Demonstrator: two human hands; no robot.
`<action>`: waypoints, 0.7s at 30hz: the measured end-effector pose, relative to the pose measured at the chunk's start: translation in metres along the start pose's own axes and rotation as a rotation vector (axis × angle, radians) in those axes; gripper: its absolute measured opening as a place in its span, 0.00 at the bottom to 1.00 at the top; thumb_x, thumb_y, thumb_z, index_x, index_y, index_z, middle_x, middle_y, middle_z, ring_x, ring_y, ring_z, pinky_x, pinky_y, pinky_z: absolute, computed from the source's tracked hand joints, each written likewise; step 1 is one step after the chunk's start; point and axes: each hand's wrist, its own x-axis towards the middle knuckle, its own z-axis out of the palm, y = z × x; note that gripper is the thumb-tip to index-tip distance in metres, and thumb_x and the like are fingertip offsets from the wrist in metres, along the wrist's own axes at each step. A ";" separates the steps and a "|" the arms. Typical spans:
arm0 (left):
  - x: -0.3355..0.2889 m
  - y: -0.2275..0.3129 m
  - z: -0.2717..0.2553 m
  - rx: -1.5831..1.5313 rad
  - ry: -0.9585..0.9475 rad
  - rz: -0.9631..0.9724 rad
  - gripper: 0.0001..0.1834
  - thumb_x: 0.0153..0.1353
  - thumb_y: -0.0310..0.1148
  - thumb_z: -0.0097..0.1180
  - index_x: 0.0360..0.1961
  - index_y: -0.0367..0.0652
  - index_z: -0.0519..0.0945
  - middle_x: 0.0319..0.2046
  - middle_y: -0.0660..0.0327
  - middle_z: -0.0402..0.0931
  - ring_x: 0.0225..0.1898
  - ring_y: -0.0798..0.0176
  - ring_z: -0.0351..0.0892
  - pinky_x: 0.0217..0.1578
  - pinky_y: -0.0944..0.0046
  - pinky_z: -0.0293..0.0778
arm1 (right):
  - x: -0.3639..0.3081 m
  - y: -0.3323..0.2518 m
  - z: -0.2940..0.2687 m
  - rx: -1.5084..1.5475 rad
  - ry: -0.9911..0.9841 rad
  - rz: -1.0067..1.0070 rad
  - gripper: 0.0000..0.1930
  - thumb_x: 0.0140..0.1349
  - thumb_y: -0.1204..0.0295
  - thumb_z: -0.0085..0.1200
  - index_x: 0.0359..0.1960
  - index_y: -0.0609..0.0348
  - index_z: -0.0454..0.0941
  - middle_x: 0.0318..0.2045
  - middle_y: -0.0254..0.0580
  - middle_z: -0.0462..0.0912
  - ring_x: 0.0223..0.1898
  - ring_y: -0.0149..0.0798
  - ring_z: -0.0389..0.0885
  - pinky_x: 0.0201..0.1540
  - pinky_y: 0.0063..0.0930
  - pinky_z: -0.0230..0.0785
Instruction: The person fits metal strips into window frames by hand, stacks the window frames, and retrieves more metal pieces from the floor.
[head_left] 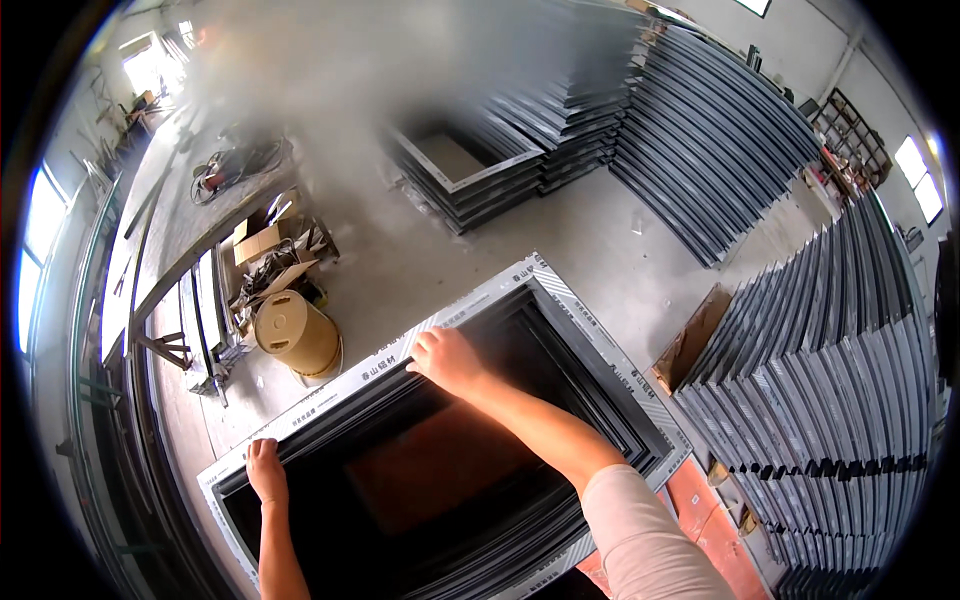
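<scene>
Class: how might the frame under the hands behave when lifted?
The frame is probably stiff: its visible corners look joined. Its middle looks open, suggesting modest weight for its size. Being wide, it could tilt if lifted unevenly.

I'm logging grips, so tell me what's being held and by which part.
The rectangular frame, by its far long edge: the left hand grips near the left end, the right hand a little right of the middle.
</scene>
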 end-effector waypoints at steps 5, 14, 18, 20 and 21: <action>0.010 -0.012 -0.002 0.027 0.012 -0.113 0.03 0.61 0.27 0.52 0.34 0.40 0.77 0.34 0.51 0.75 0.38 0.43 0.76 0.39 0.50 0.72 | 0.000 0.012 0.008 0.045 0.039 0.046 0.04 0.54 0.66 0.58 0.26 0.49 0.79 0.31 0.34 0.79 0.39 0.39 0.79 0.43 0.35 0.74; -0.089 0.032 -0.075 -0.259 -0.056 -0.152 0.04 0.63 0.25 0.56 0.37 0.37 0.79 0.32 0.53 0.77 0.33 0.52 0.78 0.34 0.60 0.74 | -0.067 0.023 -0.026 0.068 -0.114 0.089 0.05 0.56 0.68 0.61 0.29 0.54 0.80 0.33 0.37 0.79 0.41 0.44 0.77 0.45 0.37 0.74; -0.194 0.037 -0.098 -0.291 -0.157 -0.335 0.05 0.64 0.27 0.56 0.37 0.37 0.79 0.33 0.53 0.78 0.35 0.51 0.80 0.35 0.60 0.77 | -0.125 0.021 -0.028 0.076 -0.289 0.176 0.04 0.55 0.70 0.60 0.30 0.54 0.80 0.33 0.38 0.78 0.41 0.44 0.77 0.44 0.38 0.75; -0.240 0.043 -0.106 -0.378 -0.309 -0.501 0.07 0.64 0.31 0.57 0.39 0.38 0.80 0.33 0.52 0.79 0.35 0.52 0.81 0.36 0.60 0.77 | -0.145 0.018 -0.034 0.071 -0.401 0.198 0.04 0.54 0.71 0.60 0.30 0.55 0.81 0.34 0.39 0.79 0.42 0.46 0.78 0.44 0.39 0.75; -0.254 0.052 -0.110 -0.405 -0.345 -0.533 0.08 0.64 0.32 0.58 0.39 0.39 0.81 0.34 0.51 0.80 0.36 0.52 0.82 0.36 0.60 0.77 | -0.155 0.016 -0.036 0.078 -0.408 0.187 0.04 0.54 0.71 0.60 0.30 0.55 0.81 0.34 0.39 0.79 0.42 0.46 0.78 0.44 0.39 0.75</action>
